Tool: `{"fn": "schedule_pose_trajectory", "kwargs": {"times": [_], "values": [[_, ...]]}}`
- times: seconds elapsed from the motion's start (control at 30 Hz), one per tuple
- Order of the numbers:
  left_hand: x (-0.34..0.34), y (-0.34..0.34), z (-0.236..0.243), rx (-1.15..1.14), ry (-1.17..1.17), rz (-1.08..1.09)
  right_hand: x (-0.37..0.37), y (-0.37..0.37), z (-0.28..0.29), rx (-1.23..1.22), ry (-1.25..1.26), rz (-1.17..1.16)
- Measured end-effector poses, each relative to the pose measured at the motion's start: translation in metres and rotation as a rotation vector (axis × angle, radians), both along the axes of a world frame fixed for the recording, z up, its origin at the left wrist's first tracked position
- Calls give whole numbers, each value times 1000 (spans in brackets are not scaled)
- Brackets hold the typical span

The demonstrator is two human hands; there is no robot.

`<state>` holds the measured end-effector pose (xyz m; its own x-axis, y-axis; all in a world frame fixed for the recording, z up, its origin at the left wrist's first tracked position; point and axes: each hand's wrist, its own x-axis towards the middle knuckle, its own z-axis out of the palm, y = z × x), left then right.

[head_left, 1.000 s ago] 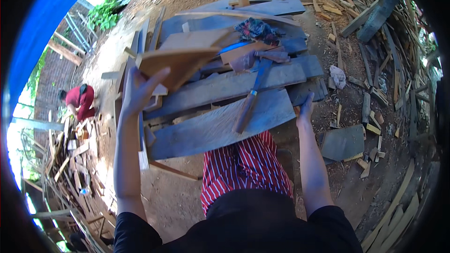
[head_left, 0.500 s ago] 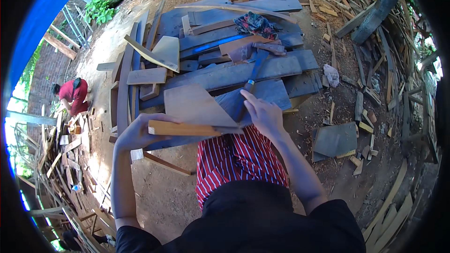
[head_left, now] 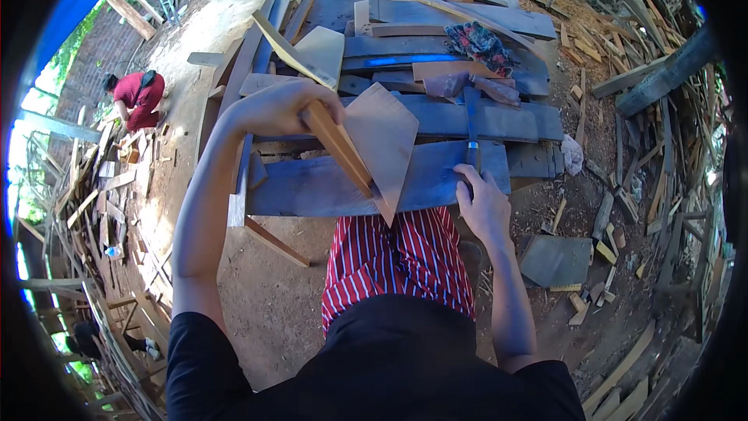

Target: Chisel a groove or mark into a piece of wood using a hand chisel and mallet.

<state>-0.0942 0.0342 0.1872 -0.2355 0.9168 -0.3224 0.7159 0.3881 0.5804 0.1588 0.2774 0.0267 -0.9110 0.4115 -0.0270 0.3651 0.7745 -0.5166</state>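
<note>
My left hand is closed on the upper end of a wooden strip. A flat, angular wooden panel lies against the strip, both tilted over the near edge of a board-covered bench. Whether they are fastened together I cannot tell. My right hand is at the bench's near edge, fingers bent and apart. Its fingertips are at the near end of a long tool with a dark shaft; the far end lies by a crumpled purplish cloth, its head unclear.
Dark planks cover the bench, with a patterned cloth and a curved strip on top. Wood scraps lie on the ground at both sides, including a square panel at right. Another person in red bends down at far left.
My left hand has lifted and turned the strip and panel, so their lower end now points down toward me. My right hand has moved right, away from the panel. The view has shifted.
</note>
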Motion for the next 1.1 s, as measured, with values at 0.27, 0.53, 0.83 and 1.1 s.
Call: {"fn": "schedule_pose_trajectory", "kwargs": {"times": [0.27,0.53,0.83,1.1], "values": [[38,-31,-59,265,-248,531,0,1,-15,82,147,-47],[94,11,-111,905,-73,965,0,5,-18,1,239,-38],[85,14,-107,939,-40,912,0,0,-20,34,225,-74],[74,5,-78,716,-125,594,-1,0,-19,76,257,-20]]}}
